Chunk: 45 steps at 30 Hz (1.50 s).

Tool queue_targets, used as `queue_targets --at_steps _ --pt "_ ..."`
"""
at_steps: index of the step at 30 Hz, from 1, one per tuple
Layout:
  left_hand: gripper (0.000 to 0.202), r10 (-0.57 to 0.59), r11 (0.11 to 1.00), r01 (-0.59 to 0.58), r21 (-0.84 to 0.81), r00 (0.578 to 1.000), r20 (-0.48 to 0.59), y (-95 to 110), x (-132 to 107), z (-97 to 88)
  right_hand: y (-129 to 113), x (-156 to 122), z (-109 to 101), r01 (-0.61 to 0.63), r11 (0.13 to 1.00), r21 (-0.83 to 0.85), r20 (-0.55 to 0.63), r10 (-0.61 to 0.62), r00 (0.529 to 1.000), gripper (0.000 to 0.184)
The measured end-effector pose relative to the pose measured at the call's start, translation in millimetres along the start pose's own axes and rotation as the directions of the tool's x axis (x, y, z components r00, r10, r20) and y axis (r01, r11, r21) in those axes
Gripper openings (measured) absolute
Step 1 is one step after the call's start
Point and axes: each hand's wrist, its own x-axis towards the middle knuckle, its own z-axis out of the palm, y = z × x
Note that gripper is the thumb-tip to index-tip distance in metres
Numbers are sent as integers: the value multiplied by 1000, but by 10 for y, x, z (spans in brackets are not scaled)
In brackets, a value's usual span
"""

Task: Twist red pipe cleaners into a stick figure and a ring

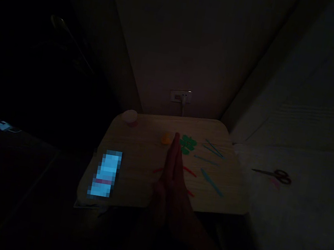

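Dim light reaches the worktop (140, 154), where we take the green piece (187, 144) as reference. Left of it we locate the orange piece (166, 138); to its right, blue strips (211, 182); nearer to us, red strips (190, 171). Also nearer, our left hand (160, 191) and right hand (178, 192) meet palm to palm, fingers extended; we cannot tell whether they grasp anything.
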Motion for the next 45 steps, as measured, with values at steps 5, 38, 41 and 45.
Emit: queue_targets --at_steps 5,38,41,45 --pt "51 -6 996 0 -95 998 -64 -175 -160 152 167 418 -172 29 999 21 -261 -23 965 72" --pt "56 -6 857 -77 -509 987 -160 325 264 -59 416 76 -405 100 965 -241 198 -52 979 48" --pt "50 67 904 -118 -411 988 -137 268 311 -159 475 64 -570 31 978 -205 123 -6 992 40" --pt "39 218 968 -234 -87 962 -165 184 373 -405 549 40 -763 -110 978 -178 -50 103 993 28"
